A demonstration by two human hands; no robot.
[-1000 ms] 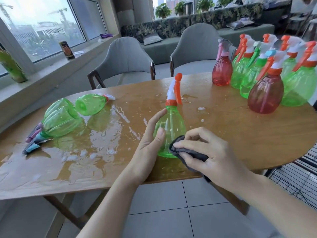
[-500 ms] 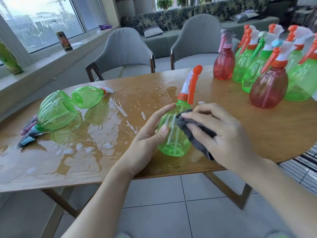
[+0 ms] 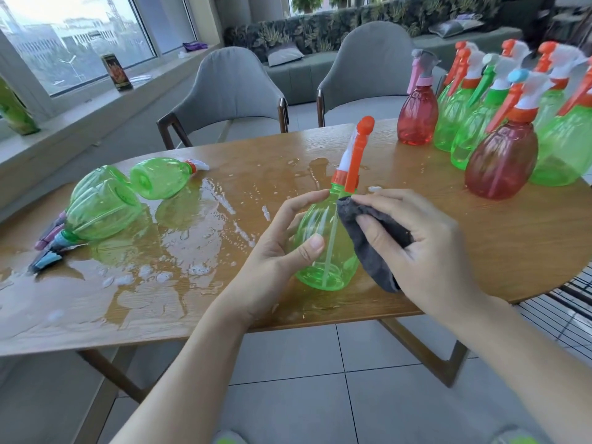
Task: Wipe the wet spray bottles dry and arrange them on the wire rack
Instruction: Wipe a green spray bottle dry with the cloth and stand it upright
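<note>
Bottle duty looks maybe half done from where I'm standing. One green spray bottle (image 3: 323, 241) sits tilted near the table's (image 3: 480, 251) front edge. The left hand (image 3: 278, 251) is wrapped around its body, thumb pressed on the front, and the right hand (image 3: 426, 248) has its fingers curled over a dark grey cloth (image 3: 368, 248), rubbing it on the bottle's shoulder. Over at 9 o'clock, a few green bottles (image 3: 105, 206) lie on their sides in a puddle (image 3: 153, 267), so probably unwiped. At 2 o'clock, a standing bunch of red and green bottles (image 3: 499, 161) looks dry. The wire rack (image 3: 563, 302) peeks out at 4 o'clock below the table, and I can't see any bottles on it.
</note>
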